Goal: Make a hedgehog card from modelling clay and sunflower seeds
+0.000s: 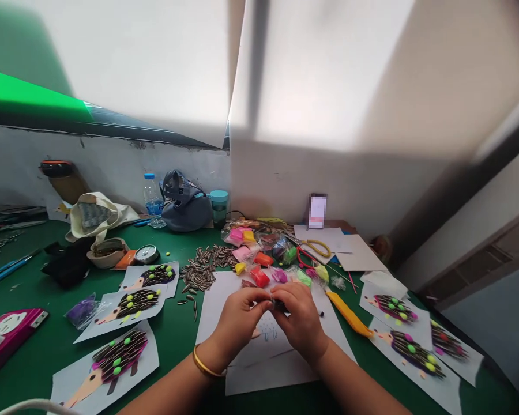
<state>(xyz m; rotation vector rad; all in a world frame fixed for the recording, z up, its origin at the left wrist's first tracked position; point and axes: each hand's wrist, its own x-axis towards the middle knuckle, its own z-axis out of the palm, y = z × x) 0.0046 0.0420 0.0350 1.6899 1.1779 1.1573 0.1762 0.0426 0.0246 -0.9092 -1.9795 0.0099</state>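
My left hand (237,325) and my right hand (301,323) meet above the white paper (214,317), fingertips pinched together. Between them shows a little of something small and dark, mostly covered by my fingers; its kind is unclear. On the paper beneath, small blue marks (269,333) are drawn. A short black-tipped item (321,314) pokes out beside my right hand. Just beyond my fingers lie lumps of coloured modelling clay, among them a red one (259,276) and a purple one (279,275). A gold bangle (205,363) circles my left wrist.
Sunflower seeds (205,265) lie heaped to the left of the clay. Hedgehog pictures (121,354) rest on both sides. A yellow cutter (348,313), yellow-handled scissors (318,248), a phone (317,212), a water bottle (153,196) and a pink box (15,337) are around.
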